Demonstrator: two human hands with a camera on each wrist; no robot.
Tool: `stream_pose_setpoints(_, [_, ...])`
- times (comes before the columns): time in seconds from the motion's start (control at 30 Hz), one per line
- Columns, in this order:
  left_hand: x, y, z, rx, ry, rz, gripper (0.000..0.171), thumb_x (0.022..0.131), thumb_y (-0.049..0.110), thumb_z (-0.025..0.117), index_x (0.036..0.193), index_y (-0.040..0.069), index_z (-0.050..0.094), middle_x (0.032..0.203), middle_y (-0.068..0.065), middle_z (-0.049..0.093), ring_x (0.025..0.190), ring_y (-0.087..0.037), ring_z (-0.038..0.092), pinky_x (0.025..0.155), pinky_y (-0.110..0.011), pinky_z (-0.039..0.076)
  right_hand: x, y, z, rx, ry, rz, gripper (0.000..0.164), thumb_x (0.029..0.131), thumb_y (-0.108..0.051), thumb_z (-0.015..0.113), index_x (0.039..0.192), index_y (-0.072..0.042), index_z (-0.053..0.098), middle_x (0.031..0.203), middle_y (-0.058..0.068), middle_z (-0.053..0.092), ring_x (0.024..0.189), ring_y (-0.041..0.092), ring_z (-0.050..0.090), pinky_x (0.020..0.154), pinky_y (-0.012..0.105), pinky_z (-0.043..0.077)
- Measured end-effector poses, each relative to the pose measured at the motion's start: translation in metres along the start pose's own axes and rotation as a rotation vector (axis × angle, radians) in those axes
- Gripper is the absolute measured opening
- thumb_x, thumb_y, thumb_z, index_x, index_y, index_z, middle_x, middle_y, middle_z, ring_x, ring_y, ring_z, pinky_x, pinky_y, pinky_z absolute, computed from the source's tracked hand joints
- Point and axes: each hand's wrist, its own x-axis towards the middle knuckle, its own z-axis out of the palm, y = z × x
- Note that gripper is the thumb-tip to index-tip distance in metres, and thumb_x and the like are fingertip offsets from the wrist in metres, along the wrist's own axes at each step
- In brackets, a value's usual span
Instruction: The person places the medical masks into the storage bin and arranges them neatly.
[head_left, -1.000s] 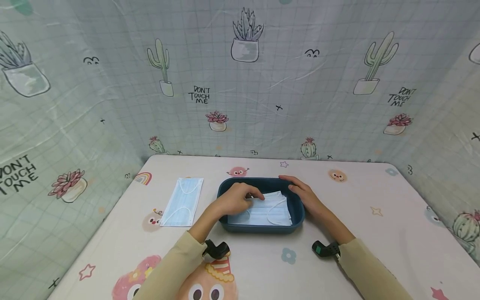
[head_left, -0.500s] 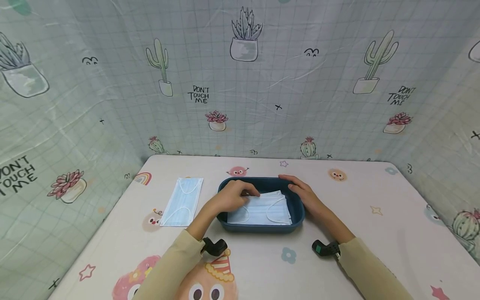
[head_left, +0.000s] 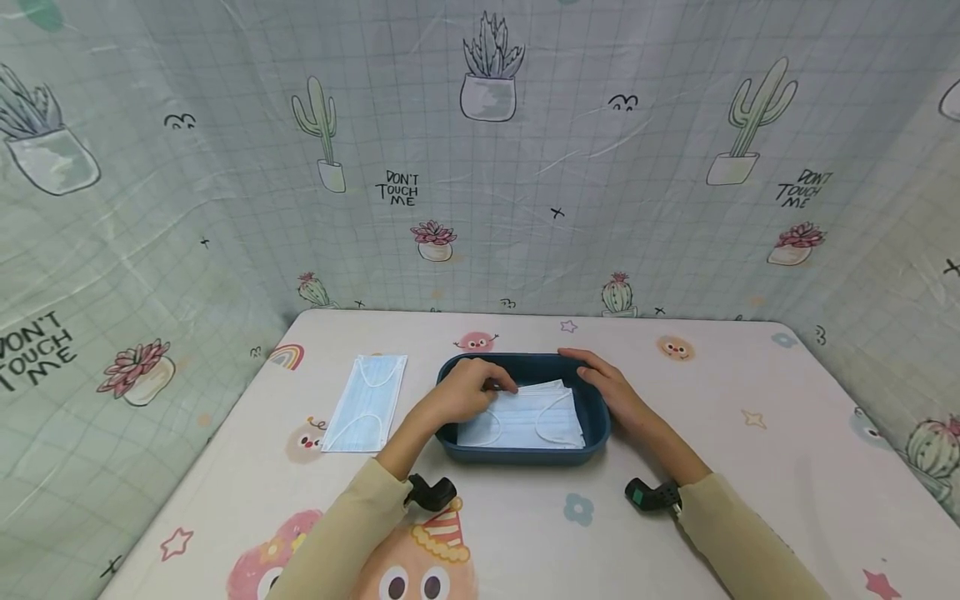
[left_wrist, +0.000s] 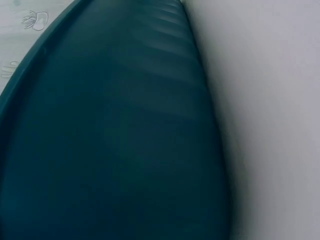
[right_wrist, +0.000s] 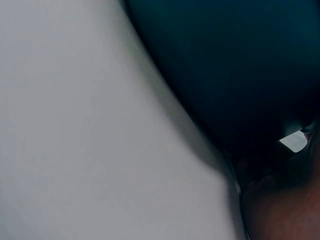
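A dark blue plastic bin point(head_left: 517, 456) stands mid-table and holds a stack of pale blue disposable face masks point(head_left: 536, 417) with white ear loops. My left hand point(head_left: 467, 392) reaches in over the bin's left side. Its bent fingers are at the far edge of the stack; the fingertips are partly hidden, and I cannot tell whether they pinch a mask. At the far right corner my right hand point(head_left: 611, 392) grips the bin's rim, thumb inside and fingers along the outside. Both wrist views are mostly filled by the bin's outer wall point(left_wrist: 125, 125).
One more face mask point(head_left: 365, 404) lies flat on the table to the left of the bin. The white tabletop point(head_left: 517, 533) has printed cartoon figures. A cactus-patterned curtain point(head_left: 555, 167) rises behind and along both sides.
My left hand has shifted slightly left and toward the back of the bin, uncovering more of the mask stack. The right hand keeps its place on the rim.
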Motion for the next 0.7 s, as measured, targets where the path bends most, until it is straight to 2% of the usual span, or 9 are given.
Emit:
stream_pose_setpoints(0.13, [0.0, 0.001, 0.001, -0.005, 0.002, -0.029, 0.035, 0.092, -0.009, 0.059, 0.106, 0.014, 0.081, 0.111, -0.003, 0.078, 0.1, -0.018, 0.064, 0.092, -0.04, 0.055, 0.0, -0.001, 0.0, -0.002, 0.001, 0.0, 0.045, 0.111, -0.016, 0.036, 0.155, -0.011, 0.045, 0.166, 0.013, 0.038, 0.158, 0.035, 0.024, 0.128, 0.061, 0.013])
stream_pose_setpoints(0.43, [-0.002, 0.002, -0.001, 0.049, -0.015, -0.024, 0.021, 0.095, 0.005, 0.066, 0.109, 0.013, 0.08, 0.112, -0.005, 0.078, 0.102, -0.02, 0.068, 0.089, -0.04, 0.055, 0.001, 0.0, 0.001, -0.001, 0.0, -0.008, 0.045, 0.111, -0.016, 0.037, 0.155, -0.011, 0.045, 0.165, 0.014, 0.038, 0.158, 0.035, 0.024, 0.129, 0.06, 0.013])
stream_pose_setpoints(0.53, [-0.003, 0.003, -0.005, 0.058, -0.006, -0.018, 0.019, 0.097, 0.008, 0.066, 0.112, 0.011, 0.079, 0.107, -0.005, 0.078, 0.099, -0.018, 0.068, 0.087, -0.038, 0.056, 0.001, -0.001, 0.001, -0.001, -0.002, -0.011, 0.045, 0.111, -0.016, 0.036, 0.155, -0.01, 0.044, 0.165, 0.014, 0.038, 0.158, 0.035, 0.024, 0.129, 0.06, 0.013])
stream_pose_setpoints(0.7, [-0.006, 0.009, -0.017, 0.018, 0.036, -0.003, 0.02, 0.098, 0.011, 0.067, 0.115, 0.006, 0.076, 0.106, -0.005, 0.077, 0.098, -0.018, 0.07, 0.091, -0.039, 0.057, 0.0, -0.002, 0.002, -0.004, 0.004, -0.014, 0.045, 0.111, -0.015, 0.036, 0.155, -0.008, 0.045, 0.165, 0.016, 0.038, 0.158, 0.036, 0.025, 0.128, 0.061, 0.013])
